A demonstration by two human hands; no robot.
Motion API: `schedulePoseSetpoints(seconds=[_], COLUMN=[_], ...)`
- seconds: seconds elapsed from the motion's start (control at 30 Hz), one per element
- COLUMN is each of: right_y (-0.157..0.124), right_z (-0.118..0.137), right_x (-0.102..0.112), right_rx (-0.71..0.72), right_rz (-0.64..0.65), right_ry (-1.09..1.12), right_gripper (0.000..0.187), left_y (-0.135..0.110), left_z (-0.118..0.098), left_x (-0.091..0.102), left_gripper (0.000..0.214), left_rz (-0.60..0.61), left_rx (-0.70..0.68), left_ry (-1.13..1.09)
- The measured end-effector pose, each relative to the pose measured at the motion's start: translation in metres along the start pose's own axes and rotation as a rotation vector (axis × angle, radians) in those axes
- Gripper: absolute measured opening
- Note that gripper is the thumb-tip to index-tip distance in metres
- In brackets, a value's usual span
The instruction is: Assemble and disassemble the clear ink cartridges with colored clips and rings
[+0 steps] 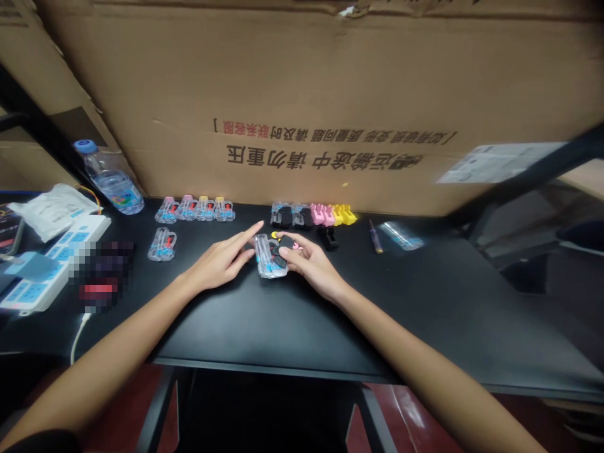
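Note:
My right hand (311,264) pinches a small clear plastic assembly (271,259) with blue markings and a black part on its right side; its exact kind I cannot make out. My left hand (231,255) is just left of it, index finger stretched out and thumb apart, with nothing held; whether a fingertip touches the plastic is unclear. Behind my right hand are a small yellow piece (274,235) and a pink piece (296,246), both partly hidden. A similar clear plastic assembly (162,244) lies to the left of my left hand.
Along the cardboard box (302,82) stand a row of clear assemblies (205,209), black parts (302,217), pink parts (322,214) and yellow parts (344,214). A screwdriver (375,238) and clear packet (401,236) lie right. A water bottle (113,179) and power strip (59,261) are left.

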State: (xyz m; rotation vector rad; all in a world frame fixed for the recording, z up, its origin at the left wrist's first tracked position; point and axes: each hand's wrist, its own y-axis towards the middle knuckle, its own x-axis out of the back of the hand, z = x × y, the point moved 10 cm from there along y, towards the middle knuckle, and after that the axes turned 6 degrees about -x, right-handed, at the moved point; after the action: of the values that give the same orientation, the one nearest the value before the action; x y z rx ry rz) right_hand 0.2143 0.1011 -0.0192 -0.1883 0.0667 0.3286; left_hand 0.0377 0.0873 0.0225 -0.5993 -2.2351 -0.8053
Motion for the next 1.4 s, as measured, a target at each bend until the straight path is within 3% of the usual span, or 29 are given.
schedulePoseSetpoints(seconds=[0.13, 0.33, 0.53, 0.67, 0.83, 0.97, 1.1, 1.2, 1.4], right_y=[-0.001, -0.005, -0.004, -0.005, -0.008, -0.019, -0.038, -0.049, -0.053], right_z=[0.0, 0.009, 0.017, 0.021, 0.035, 0.057, 0.064, 0.048, 0.022], right_x=[-0.002, -0.009, -0.004, -0.009, -0.016, -0.015, -0.004, -0.002, -0.017], right_rx=[0.003, 0.056, 0.145, 0.174, 0.174, 0.198, 0.259, 0.248, 0.184], right_rz=[0.015, 0.095, 0.013, 0.026, 0.072, 0.044, -0.168, -0.269, -0.184], right_ry=[0.032, -0.05, -0.244, -0.34, -0.351, -0.32, -0.181, -0.093, -0.115], right_gripper=[0.059, 0.066, 0.042, 0.042, 0.049, 0.051, 0.052, 0.054, 0.056], left_y=[0.001, 0.001, 0.001, 0.003, 0.006, 0.005, 0.001, -0.007, -0.039], left_z=[-0.006, 0.002, 0.007, 0.004, -0.007, -0.026, -0.038, -0.043, -0.041], left_x=[0.002, 0.005, -0.002, 0.0, 0.017, 0.023, 0.01, -0.006, -0.023], left_gripper=[0.053, 0.029, 0.037, 0.038, 0.04, 0.042, 0.045, 0.043, 0.043], left_rz=[-0.04, -0.063, 0.031, 0.053, 0.033, -0.108, -0.328, -0.36, -0.36], left_rx=[-0.048, 0.047, 0.144, 0.141, 0.205, 0.289, 0.343, 0.367, 0.454], left_ry=[0.071, 0.11, 0.022, -0.048, -0.045, -0.165, -0.358, -0.366, -0.343])
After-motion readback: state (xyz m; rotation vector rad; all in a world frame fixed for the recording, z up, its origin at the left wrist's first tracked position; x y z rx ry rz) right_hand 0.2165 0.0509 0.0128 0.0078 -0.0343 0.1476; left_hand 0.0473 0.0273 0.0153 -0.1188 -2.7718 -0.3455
